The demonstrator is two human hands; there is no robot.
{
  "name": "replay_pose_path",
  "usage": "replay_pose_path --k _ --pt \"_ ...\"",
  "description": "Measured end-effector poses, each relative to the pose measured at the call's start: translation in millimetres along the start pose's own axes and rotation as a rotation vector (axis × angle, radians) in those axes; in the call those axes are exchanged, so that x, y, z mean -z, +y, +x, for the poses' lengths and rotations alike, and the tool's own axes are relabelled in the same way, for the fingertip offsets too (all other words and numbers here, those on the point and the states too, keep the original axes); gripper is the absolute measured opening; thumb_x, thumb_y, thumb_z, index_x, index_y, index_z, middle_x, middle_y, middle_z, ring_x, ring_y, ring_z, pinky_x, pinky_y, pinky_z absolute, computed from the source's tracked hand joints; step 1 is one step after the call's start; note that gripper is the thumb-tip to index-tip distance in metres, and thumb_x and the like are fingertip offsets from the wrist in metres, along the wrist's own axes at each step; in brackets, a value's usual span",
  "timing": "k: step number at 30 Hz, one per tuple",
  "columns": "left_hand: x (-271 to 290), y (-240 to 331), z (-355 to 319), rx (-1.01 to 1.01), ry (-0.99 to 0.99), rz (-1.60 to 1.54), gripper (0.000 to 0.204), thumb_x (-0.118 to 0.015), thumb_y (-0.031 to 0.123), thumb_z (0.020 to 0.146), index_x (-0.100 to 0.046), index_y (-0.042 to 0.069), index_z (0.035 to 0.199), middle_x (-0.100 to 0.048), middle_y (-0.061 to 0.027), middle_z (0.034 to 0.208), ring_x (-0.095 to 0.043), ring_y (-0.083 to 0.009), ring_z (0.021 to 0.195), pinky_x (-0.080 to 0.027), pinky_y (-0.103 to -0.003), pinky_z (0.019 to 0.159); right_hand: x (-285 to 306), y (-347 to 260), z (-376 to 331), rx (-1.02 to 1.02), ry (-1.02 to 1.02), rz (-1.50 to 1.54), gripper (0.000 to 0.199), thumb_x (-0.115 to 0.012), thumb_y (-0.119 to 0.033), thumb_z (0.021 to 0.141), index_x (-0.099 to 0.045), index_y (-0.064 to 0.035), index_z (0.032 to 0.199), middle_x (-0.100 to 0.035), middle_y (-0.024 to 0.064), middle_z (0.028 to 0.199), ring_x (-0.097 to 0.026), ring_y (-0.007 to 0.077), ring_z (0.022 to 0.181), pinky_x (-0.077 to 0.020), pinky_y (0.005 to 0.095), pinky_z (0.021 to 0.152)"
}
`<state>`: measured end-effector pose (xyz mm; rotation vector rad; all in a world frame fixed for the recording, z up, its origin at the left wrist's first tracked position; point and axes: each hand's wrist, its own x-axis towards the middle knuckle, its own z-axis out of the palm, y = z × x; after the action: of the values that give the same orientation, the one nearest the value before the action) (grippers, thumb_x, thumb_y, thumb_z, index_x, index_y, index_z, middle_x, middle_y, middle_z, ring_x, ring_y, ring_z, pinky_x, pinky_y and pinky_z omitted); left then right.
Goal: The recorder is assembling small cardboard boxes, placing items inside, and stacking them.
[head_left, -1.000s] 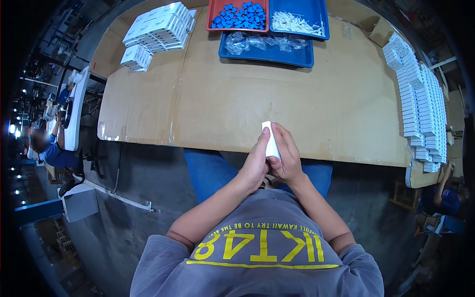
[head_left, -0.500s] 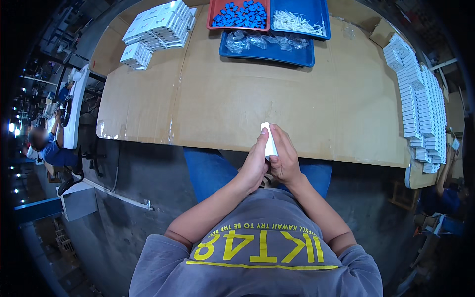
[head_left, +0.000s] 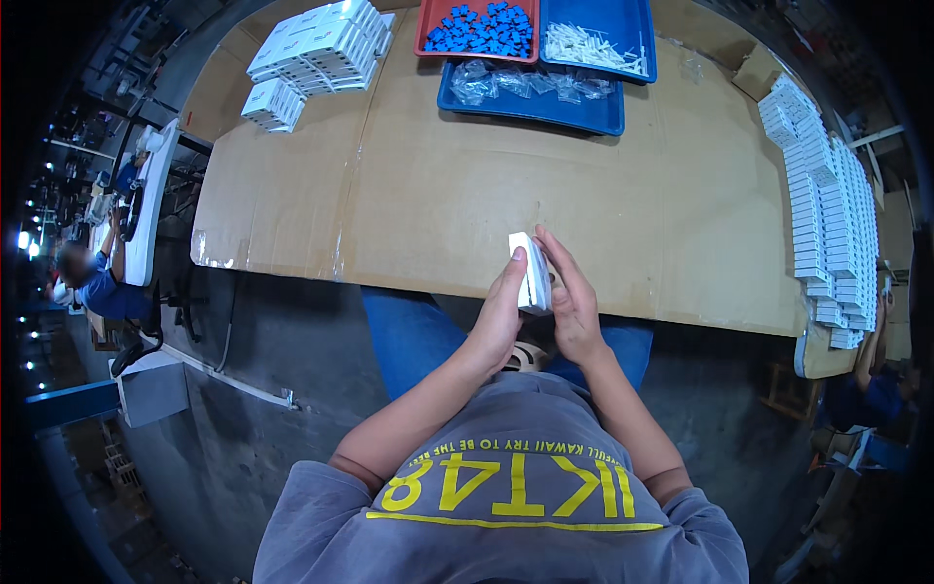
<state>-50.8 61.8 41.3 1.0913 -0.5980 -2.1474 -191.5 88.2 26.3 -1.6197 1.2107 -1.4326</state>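
A small white box [head_left: 530,277] stands tilted between my hands, just over the table's near edge. My left hand [head_left: 498,313] grips it from the left, thumb along its upper side. On the other side is my right hand [head_left: 574,310], its fingers stretched out and close together. The right thumb is close to the box's right face; I cannot tell whether it touches. The palm sides of both hands are partly hidden.
Across the cardboard-covered table [head_left: 467,214] are a red tray [head_left: 423,51] of blue pieces, a blue tray [head_left: 650,58] of white sticks and another blue tray [head_left: 525,119] of clear plastic bags. White boxes are stacked at the left [head_left: 316,49] and right [head_left: 827,214].
My right hand has loosened from the box and its fingers have straightened. The box has turned, showing more of its right face. My left hand keeps its hold.
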Motion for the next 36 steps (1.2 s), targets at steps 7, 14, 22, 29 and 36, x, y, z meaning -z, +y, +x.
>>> replay_pose_path --k 7,14,22,29,36 --pt "-1.7 4.4 2.7 -0.346 0.008 0.286 0.072 -0.045 0.043 0.114 -0.019 0.003 0.167 -0.052 -0.0175 0.143 -0.052 -0.0231 0.132 -0.039 -0.034 0.113 8.9 -19.3 -1.8 -0.114 -0.055 -0.039 0.056 -0.063 -0.029 0.105 -0.052 0.0017 0.151 -0.048 0.0237 0.158 -0.049 0.0369 0.146 -0.0380 0.0442 0.121" --pt "3.4 -3.0 5.5 -0.526 0.029 0.490 0.069 -0.039 0.039 0.115 -0.015 0.001 0.167 -0.029 -0.0254 0.165 -0.033 -0.0307 0.152 -0.028 -0.040 0.123 -4.0 -24.0 -8.9 -0.267 -0.006 0.067 0.049 -0.068 -0.009 0.100 -0.059 0.0005 0.147 -0.055 0.0254 0.152 -0.057 0.0350 0.140 -0.0464 0.0393 0.114" --pt "11.4 -12.3 5.4 -0.626 -0.028 0.435 0.067 -0.035 0.038 0.116 -0.019 -0.005 0.164 -0.029 -0.0221 0.167 -0.028 -0.0299 0.155 -0.022 -0.039 0.126 -11.2 -26.8 -12.2 -0.055 -0.015 -0.130 0.048 -0.062 -0.006 0.102 -0.056 0.0023 0.148 -0.056 0.0282 0.150 -0.062 0.0399 0.133 -0.0527 0.0390 0.107" --pt "10.6 -11.6 3.5 -0.677 -0.059 0.455 0.066 -0.036 0.037 0.115 -0.020 -0.007 0.162 -0.030 -0.0221 0.166 -0.029 -0.0306 0.154 -0.022 -0.039 0.126 -11.3 -27.3 -13.2 0.005 0.004 -0.171 0.046 -0.058 -0.006 0.104 -0.055 0.0040 0.148 -0.056 0.0298 0.149 -0.066 0.0409 0.127 -0.0573 0.0385 0.099" --pt "12.7 -4.4 5.5 -0.666 -0.066 0.485 0.070 -0.039 0.039 0.113 -0.020 -0.005 0.163 -0.032 -0.0215 0.164 -0.032 -0.0304 0.152 -0.024 -0.039 0.125 -8.4 -30.7 -8.6 -0.013 0.029 -0.116 0.043 -0.058 -0.008 0.104 -0.057 0.0053 0.146 -0.056 0.0276 0.151 -0.061 0.0374 0.135 -0.0517 0.0393 0.108"
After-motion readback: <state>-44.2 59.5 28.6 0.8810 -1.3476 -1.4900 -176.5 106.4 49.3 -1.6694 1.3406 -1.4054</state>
